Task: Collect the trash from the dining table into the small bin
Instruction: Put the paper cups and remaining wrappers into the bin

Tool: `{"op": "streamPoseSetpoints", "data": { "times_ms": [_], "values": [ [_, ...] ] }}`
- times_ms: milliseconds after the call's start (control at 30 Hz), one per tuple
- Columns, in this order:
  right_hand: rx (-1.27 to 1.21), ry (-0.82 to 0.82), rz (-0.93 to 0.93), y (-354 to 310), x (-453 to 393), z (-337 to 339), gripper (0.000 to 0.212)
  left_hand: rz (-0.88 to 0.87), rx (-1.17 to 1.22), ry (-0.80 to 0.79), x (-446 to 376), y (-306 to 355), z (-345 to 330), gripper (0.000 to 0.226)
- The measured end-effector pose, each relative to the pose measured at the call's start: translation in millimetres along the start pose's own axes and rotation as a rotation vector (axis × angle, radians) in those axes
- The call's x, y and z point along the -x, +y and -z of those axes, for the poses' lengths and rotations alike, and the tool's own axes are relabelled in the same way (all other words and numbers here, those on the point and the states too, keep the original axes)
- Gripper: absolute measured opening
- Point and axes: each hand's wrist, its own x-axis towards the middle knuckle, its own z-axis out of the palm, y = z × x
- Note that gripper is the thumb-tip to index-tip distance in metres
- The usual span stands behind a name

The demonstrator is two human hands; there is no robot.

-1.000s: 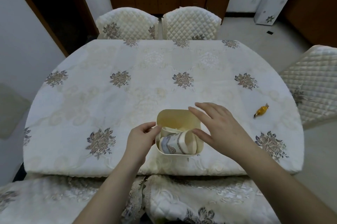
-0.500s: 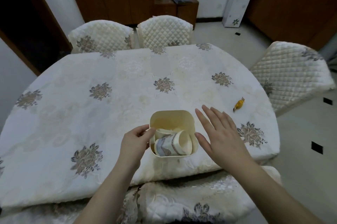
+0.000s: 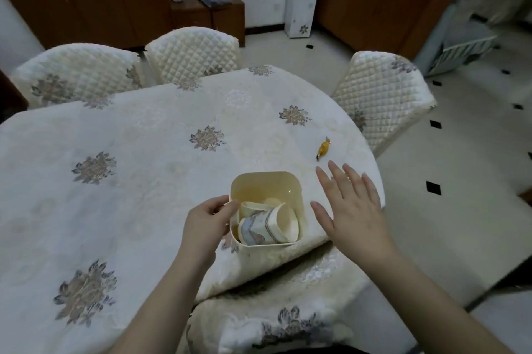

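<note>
A small cream bin (image 3: pixel 288 178) stands near the front edge of the dining table (image 3: pixel 138 152). Inside it lie crumpled paper cups (image 3: pixel 267 224), one with a blue pattern. My left hand (image 3: pixel 205 222) grips the bin's left rim with thumb and fingers. To the right of the bin my right hand (image 3: pixel 349 206) hovers flat over the tablecloth, fingers spread, holding nothing. A gold-wrapped candy (image 3: pixel 323 148) lies on the cloth just beyond my right fingertips, near the table's right edge.
Quilted chairs stand at the far side (image 3: pixel 190 54), far left (image 3: pixel 77 74) and right (image 3: pixel 383 97) of the table. Another covered chair (image 3: pixel 288 310) sits under the front edge. Tiled floor (image 3: pixel 460 180) lies to the right.
My right hand has left the bin and moved right and forward toward the candy, fingers spreading. The view has swung right. My left hand has stayed on the bin's rim.
</note>
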Motion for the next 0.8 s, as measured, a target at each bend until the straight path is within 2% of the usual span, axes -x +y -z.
{"op": "streamPoseSetpoints", "data": {
  "times_ms": [333, 633, 800],
  "values": [
    [0.010, 0.027, -0.121, 74, 3, -10, 0.057, 0.025, -0.029, -0.032, -12, 10, -73, 0.010],
    [-0.047, 0.025, -0.190, 200, -7, -28, 0.062, -0.002, -0.074, 0.002, -33, 31, -179, 0.011],
    [-0.088, -0.064, -0.215, 272, -11, -34, 0.063, 0.006, -0.092, -0.019, -36, 31, -254, 0.014]
  ]
}}
